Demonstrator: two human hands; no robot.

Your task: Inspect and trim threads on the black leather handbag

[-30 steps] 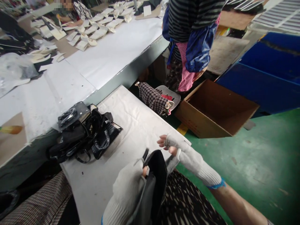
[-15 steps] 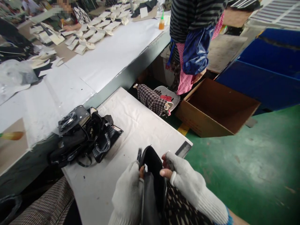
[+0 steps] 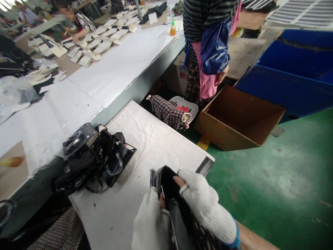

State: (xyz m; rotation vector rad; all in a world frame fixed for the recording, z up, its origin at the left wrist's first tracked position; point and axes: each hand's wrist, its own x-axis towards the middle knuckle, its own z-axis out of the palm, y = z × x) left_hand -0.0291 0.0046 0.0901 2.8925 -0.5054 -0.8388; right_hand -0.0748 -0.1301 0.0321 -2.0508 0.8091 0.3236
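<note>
Nearest: both hands in white gloves. Left hand (image 3: 149, 217) grips one side of an open black bag (image 3: 168, 180), thumb tucked inside; right hand (image 3: 205, 203) holds the opposite rim, thumb at the opening, other fingertips hidden. Bag is at the near right edge of the pale-covered table (image 3: 153, 142). Heap of black bags (image 3: 85, 163) at table's left edge. Right of table: green floor (image 3: 260, 180). Beyond table's far right edge: checked cloth (image 3: 166, 111), open cardboard box (image 3: 223, 137), standing person (image 3: 210, 14) in stripes. Past table's far end: long white surface (image 3: 135, 57), pale cut pieces (image 3: 101, 45), orange bottle (image 3: 172, 29). Against a second ago: right hand, then held out with fingers extended, now meets the rim; heap unmoved.
</note>
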